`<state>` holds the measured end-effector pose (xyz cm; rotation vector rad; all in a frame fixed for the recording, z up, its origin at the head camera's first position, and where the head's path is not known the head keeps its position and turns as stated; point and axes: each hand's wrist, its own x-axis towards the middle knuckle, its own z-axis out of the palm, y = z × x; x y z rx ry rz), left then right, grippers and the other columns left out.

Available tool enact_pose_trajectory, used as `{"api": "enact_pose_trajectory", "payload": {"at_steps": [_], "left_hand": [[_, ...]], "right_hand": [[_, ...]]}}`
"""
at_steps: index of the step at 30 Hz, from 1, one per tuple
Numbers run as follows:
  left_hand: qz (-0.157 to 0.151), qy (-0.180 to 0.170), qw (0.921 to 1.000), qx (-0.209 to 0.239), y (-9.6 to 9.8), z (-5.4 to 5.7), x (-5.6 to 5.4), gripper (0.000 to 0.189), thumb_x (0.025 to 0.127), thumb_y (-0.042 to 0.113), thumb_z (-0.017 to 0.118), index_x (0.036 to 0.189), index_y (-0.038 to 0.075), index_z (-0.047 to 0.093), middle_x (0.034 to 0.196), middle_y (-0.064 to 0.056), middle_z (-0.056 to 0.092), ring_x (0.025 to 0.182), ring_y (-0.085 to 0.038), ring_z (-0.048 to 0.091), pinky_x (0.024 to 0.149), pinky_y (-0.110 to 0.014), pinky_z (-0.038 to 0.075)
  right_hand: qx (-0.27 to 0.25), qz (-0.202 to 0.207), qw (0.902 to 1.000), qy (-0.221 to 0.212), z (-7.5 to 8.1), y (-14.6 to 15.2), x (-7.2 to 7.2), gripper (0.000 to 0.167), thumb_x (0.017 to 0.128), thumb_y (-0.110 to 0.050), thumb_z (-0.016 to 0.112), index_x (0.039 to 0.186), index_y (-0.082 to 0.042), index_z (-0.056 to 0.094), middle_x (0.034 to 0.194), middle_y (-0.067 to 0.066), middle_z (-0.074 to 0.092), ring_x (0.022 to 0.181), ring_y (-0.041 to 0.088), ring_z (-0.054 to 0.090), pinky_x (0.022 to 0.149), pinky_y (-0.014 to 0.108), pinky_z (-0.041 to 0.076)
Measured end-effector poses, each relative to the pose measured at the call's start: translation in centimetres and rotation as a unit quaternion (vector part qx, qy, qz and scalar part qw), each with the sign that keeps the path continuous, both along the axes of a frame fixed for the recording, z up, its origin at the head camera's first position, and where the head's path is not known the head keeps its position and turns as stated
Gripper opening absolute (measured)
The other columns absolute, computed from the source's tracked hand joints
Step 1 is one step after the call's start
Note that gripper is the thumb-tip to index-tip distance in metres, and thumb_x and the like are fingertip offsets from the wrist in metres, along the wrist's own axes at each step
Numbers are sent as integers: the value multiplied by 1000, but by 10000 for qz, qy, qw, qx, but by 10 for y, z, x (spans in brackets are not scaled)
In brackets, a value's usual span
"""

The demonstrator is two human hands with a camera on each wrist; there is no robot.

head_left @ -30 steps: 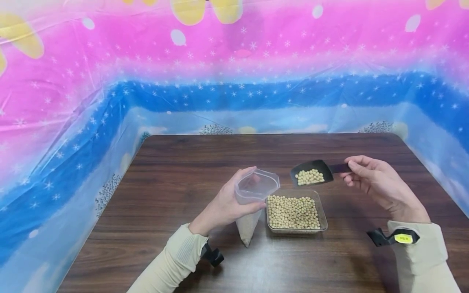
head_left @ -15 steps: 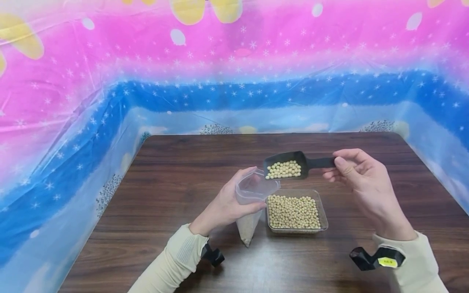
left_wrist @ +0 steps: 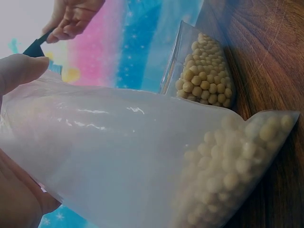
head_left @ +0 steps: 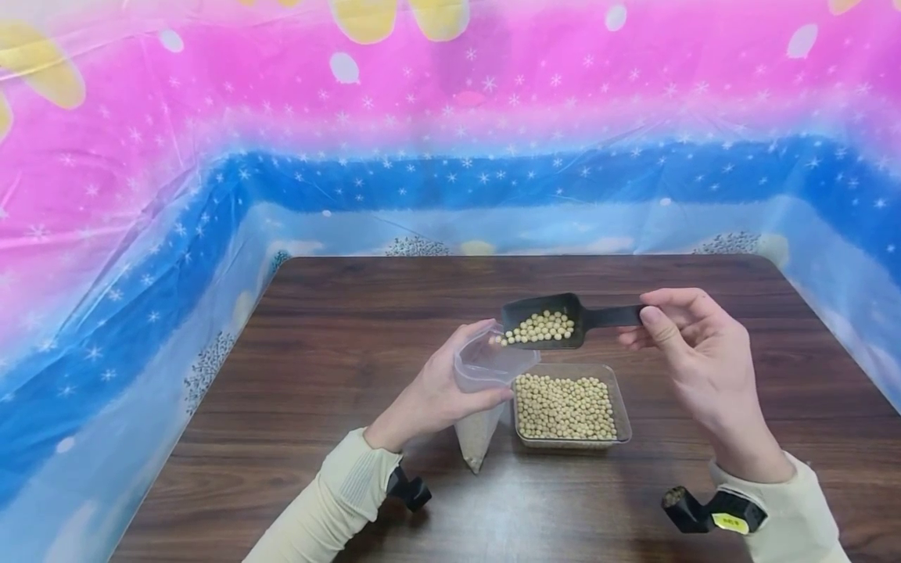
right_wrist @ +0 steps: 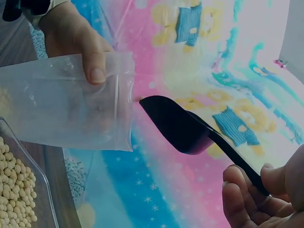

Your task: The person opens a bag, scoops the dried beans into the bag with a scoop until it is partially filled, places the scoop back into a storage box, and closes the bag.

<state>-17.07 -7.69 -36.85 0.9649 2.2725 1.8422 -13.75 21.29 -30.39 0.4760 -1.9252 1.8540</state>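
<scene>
Curling around the upper part of the plastic bag (head_left: 475, 434), the left hand (head_left: 425, 391) is holding its mouth open, up and to the left of the clear box (head_left: 622, 418). Just left of that box the bag is reaching down toward the table (head_left: 338, 469), pale beans (left_wrist: 223, 173) filling its lower end. Above the box's far side, the black scoop (right_wrist: 178, 127) is pointing its lip at the bag's mouth, some beans lying at the very edge. Right of the box and above it, the right hand (head_left: 704, 367) is pinching the handle between thumb and fingers. Beans could be dropping outside if the soft mouth sagged or the scoop tipped too sharply or short of the opening.
</scene>
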Motion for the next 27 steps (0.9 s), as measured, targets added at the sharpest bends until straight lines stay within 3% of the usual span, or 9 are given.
{"api": "enact_pose_trajectory", "payload": {"at_steps": [5,12,15,18,23,27], "left_hand": [[43,-20,10000,-49,0,1,1,81,78,12,82,145,10,37,129,-6,53,108,-21,60,88,-33,54],[68,-28,9999,-85,-1,0,0,80,78,12,82,144,12,38,129,-5,52,111,-21,58,89,-33,54],[77,-31,9999,-84,-1,0,1,80,78,12,83,144,11,38,128,-4,53,111,-20,58,89,-33,53],[102,-58,9999,-106,-1,4,3,80,78,11,83,145,10,38,128,-6,53,111,-21,58,89,-33,54],[99,2,9999,-123,-1,4,4,80,78,11,82,144,12,38,127,-6,54,110,-21,59,90,-34,53],[114,191,9996,-189,-1,1,2,81,78,14,83,146,12,37,128,-3,53,110,-18,58,89,-34,53]], "right_hand": [[241,-143,9988,396,1,-2,2,16,93,9,57,108,12,57,75,9,71,67,14,69,65,20,55],[481,-529,9966,407,4,-6,6,17,93,6,59,108,14,56,74,9,71,67,14,69,67,20,54],[468,-533,9953,657,5,-8,8,17,92,9,58,107,15,57,74,12,70,68,15,68,68,19,54],[769,-753,9901,902,4,-10,10,18,90,12,59,108,15,58,74,13,70,69,14,68,66,18,53],[1422,-1335,9730,1237,8,-15,16,22,85,18,62,106,12,61,76,3,70,71,7,66,60,14,48],[1787,-2065,9504,1491,14,-9,18,19,88,12,63,107,10,63,83,-9,66,69,0,59,57,11,41]]}}
